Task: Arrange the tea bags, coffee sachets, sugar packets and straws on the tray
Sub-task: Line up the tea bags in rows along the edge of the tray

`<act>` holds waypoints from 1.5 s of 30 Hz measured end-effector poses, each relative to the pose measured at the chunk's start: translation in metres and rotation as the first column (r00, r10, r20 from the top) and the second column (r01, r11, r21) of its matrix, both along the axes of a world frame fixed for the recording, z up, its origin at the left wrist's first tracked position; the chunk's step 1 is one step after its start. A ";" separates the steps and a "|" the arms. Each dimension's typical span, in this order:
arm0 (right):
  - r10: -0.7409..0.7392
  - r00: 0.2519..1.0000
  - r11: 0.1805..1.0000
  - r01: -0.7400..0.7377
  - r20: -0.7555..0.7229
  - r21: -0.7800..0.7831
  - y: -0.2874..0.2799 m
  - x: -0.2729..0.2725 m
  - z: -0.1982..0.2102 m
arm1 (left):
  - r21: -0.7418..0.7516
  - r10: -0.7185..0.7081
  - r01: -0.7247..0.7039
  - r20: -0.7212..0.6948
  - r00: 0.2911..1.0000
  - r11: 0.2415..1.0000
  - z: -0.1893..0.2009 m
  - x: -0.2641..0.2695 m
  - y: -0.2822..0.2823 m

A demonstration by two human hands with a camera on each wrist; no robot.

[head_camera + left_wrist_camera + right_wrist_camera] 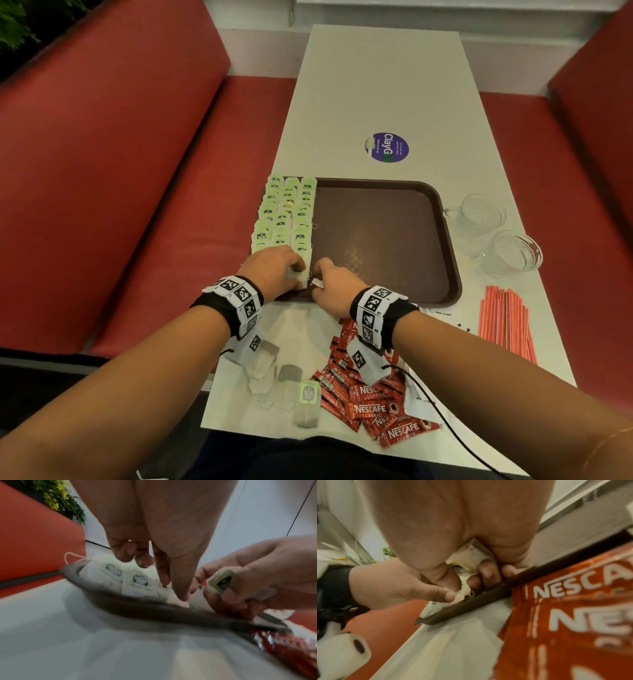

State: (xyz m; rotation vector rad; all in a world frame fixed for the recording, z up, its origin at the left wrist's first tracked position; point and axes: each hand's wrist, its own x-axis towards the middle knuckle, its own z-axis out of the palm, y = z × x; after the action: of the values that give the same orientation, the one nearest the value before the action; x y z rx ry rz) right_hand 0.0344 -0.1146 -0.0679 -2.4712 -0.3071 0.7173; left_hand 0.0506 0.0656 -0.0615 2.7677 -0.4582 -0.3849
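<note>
Both hands are working at the tray's (445,240) near-left corner: left hand (274,270) pinching a tea bag (301,279), right hand (337,287) clutching tea bags (471,555).

Brown tray (442,219), green-tagged tea bags (284,216), red sachets (370,401)

A booth: white table between red benches

A long white table (383,85) runs up the frame's middle, bearing a round purple sticker (387,147). Red padded benches (113,144) flank it left and right. Green foliage (15,20) shows in the upper left corner, and a pale wall ledge (445,13) crosses the top.
</note>
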 end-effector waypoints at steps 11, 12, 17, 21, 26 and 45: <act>0.022 0.999 0.979 -0.026 0.026 0.202 -0.001 -0.002 0.008 | -0.317 -0.038 0.063 0.086 0.996 0.946 0.025 -0.008 0.007; 0.023 0.998 0.980 -0.035 0.061 0.196 -0.001 -0.002 0.007 | -0.315 -0.012 0.037 0.082 0.997 0.949 0.027 -0.009 0.007; 0.049 0.984 0.988 -0.073 0.172 0.135 0.003 -0.001 0.002 | -0.306 0.009 0.005 0.047 0.999 0.952 0.025 -0.013 0.010; 0.030 0.993 0.999 -0.032 0.113 0.018 0.000 0.001 -0.002 | -0.171 -0.017 0.011 -0.033 0.999 0.985 0.017 -0.005 0.014; 0.071 0.997 0.994 -0.069 0.019 -0.086 -0.002 0.001 -0.008 | -0.060 0.015 -0.024 -0.152 0.988 0.998 0.004 0.007 0.008; 0.108 0.994 0.973 -0.101 0.024 -0.209 0.009 0.000 -0.006 | 0.013 0.099 -0.099 -0.099 0.990 0.995 0.006 -0.016 0.008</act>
State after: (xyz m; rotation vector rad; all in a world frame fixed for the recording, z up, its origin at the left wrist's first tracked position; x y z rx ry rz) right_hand 0.0347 -0.1055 -0.0738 -2.6838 -0.3961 0.7849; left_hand 0.0349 0.0739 -0.0554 2.7504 -0.2942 -0.4994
